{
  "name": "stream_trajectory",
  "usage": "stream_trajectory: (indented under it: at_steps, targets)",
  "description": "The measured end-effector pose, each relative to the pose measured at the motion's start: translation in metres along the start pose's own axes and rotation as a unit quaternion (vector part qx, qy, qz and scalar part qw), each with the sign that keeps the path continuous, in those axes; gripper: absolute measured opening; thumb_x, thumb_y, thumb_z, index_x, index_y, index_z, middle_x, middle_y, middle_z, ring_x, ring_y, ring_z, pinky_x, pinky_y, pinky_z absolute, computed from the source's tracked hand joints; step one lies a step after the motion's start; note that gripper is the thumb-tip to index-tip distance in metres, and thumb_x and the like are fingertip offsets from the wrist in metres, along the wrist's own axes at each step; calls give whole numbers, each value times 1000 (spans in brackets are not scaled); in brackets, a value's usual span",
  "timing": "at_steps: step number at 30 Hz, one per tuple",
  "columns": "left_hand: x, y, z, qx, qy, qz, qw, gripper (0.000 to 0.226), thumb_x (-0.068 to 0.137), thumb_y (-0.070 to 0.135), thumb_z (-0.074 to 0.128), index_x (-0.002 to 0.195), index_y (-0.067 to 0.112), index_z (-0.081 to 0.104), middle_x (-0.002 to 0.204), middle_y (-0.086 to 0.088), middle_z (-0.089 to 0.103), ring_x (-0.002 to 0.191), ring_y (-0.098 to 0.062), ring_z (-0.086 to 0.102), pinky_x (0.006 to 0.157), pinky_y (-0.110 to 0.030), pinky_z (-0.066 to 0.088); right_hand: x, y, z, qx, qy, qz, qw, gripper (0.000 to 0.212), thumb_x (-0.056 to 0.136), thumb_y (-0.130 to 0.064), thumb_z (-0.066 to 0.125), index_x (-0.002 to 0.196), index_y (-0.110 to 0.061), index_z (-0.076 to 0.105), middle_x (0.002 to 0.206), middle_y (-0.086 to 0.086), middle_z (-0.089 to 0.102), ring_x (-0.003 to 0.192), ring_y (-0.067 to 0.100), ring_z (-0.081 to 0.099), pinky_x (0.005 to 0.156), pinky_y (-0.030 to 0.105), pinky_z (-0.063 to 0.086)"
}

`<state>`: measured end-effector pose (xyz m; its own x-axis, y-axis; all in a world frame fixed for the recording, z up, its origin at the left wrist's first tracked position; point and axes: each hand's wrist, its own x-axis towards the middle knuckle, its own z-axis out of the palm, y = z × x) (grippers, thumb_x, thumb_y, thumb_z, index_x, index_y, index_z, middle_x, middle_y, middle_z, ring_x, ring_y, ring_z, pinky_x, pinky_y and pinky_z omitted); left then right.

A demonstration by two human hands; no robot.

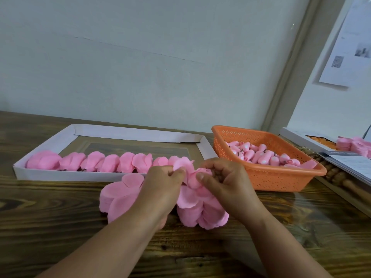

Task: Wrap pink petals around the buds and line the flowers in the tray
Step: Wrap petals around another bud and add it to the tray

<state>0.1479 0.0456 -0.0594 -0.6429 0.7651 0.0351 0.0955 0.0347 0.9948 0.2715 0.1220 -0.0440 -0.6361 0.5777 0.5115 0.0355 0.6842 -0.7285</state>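
Wooden surface (60,227), wall along its far edge. The left hand (160,189) and the right hand (226,187) meet just above the middle of the surface, each pinching a pink petal sheet (188,175) between thumb and curled fingers. The sheet is bunched up between them; whether a bud sits inside cannot be told.

Directly under the hands, two stacks of pink petals (120,197) lie on the surface, one partly hidden by the left wrist, the other below the right hand.

Behind the hands, toward the far edge, a shallow white tray (128,132) lies lengthwise. A row of finished pink flowers (96,161) fills its near side, touching one another from the left end across to a spot behind the hands. The far side of the tray shows bare floor.

Just right of the tray, an orange basket (281,182) holds a heap of pink buds (267,155). At the right edge, papers (353,165) and more pink petals lie well apart from the work.
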Motion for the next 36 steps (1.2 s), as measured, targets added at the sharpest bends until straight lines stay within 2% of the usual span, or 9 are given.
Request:
stream_trajectory:
  at_steps: [4, 7, 12, 18, 21, 23, 29, 33, 36]
  targets:
    - [1, -2, 0, 9, -4, 23, 1000, 26, 93, 23, 59, 77, 7, 72, 82, -18, 72, 81, -34, 68, 78, -48, 54, -1, -1, -4, -49, -31, -28, 998, 19, 86, 0, 62, 83, -18, 67, 70, -7, 62, 63, 3, 56, 55, 15, 43]
    - [-1, -3, 0, 17, -23, 55, 998, 31, 93, 27, 60, 73, 6, 72, 74, -15, 71, 64, -19, 63, 64, -36, 53, -1, 0, -2, -71, -33, -27, 997, 13, 87, -2, 61, 84, -13, 68, 69, -13, 60, 64, -3, 55, 57, 9, 40]
    - [-3, -3, 2, 46, -34, 95, 994, 28, 92, 27, 61, 74, 9, 72, 70, -10, 71, 66, -19, 64, 62, -35, 50, -2, 4, 0, -55, 8, -9, 998, 5, 86, -8, 64, 84, -12, 63, 63, 10, 60, 54, 21, 48, 51, 31, 42]
    - [-2, -3, 0, 127, -22, 150, 980, 33, 93, 27, 58, 68, 8, 67, 53, 1, 52, 49, -9, 42, 52, -25, 35, -2, 6, 2, 1, 14, 10, 1000, 11, 84, -4, 65, 79, -13, 62, 57, -3, 57, 53, 8, 50, 50, 23, 42]
    - [-2, -2, 1, 141, -11, 179, 974, 35, 92, 27, 58, 62, 10, 65, 49, 5, 47, 44, -5, 36, 47, -23, 31, -3, 5, 1, 27, 17, 10, 999, 9, 84, -3, 65, 80, -11, 63, 63, 9, 63, 57, 26, 58, 52, 35, 48]
    - [-1, -2, 1, 134, 7, 189, 973, 37, 91, 25, 60, 56, 11, 61, 49, 4, 46, 45, -6, 37, 49, -26, 33, -2, 5, 0, 37, 12, 8, 999, 10, 85, -3, 65, 80, -11, 64, 65, 12, 64, 58, 27, 60, 52, 35, 49]
    - [2, -1, -2, 67, 45, 183, 980, 16, 84, 14, 69, 71, 4, 70, 73, -18, 64, 71, -36, 61, 64, -52, 51, -2, 8, 1, 5, -31, -16, 999, 22, 85, -2, 65, 78, -23, 62, 57, -12, 53, 51, 1, 45, 49, 14, 38]
    - [0, 2, -1, 25, 9, 174, 984, 21, 85, 15, 68, 73, -2, 68, 68, -21, 60, 62, -27, 52, 64, -48, 50, -2, 8, 1, 24, -27, -17, 999, 22, 86, -2, 63, 82, -24, 63, 64, -5, 63, 57, 3, 55, 53, 18, 44]
    - [-3, 5, 1, 17, -42, 148, 988, 25, 91, 21, 61, 76, 5, 74, 75, -21, 66, 71, -35, 58, 73, -48, 53, -2, 9, 1, 16, -22, -15, 1000, 21, 87, -3, 62, 83, -24, 62, 66, -7, 63, 58, 3, 56, 53, 17, 45]
